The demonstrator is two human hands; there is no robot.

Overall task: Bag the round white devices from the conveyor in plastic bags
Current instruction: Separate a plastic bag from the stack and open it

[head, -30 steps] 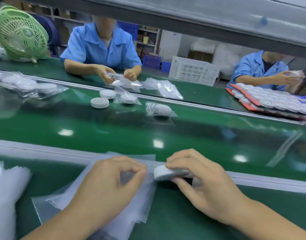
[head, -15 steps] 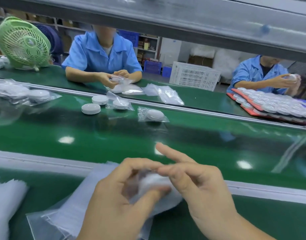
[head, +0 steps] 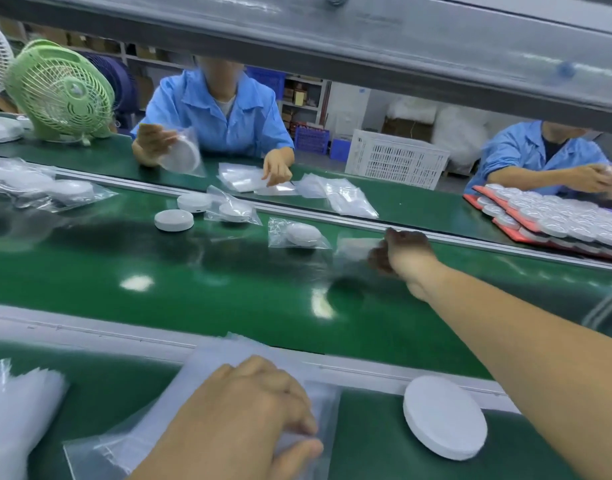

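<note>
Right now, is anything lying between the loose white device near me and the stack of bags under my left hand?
Nothing visible. Only bare green table separates the device from the bag stack that your left hand holds. Your right forearm passes beyond the device, not between them.

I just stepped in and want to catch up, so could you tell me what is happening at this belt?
A person is bagging round white devices. Their right hand reaches across the green belt beside a blurred bagged device; whether it grips it is unclear. Their left hand pinches the stack of plastic bags on the near ledge, with one bare device lying beside them.
</note>
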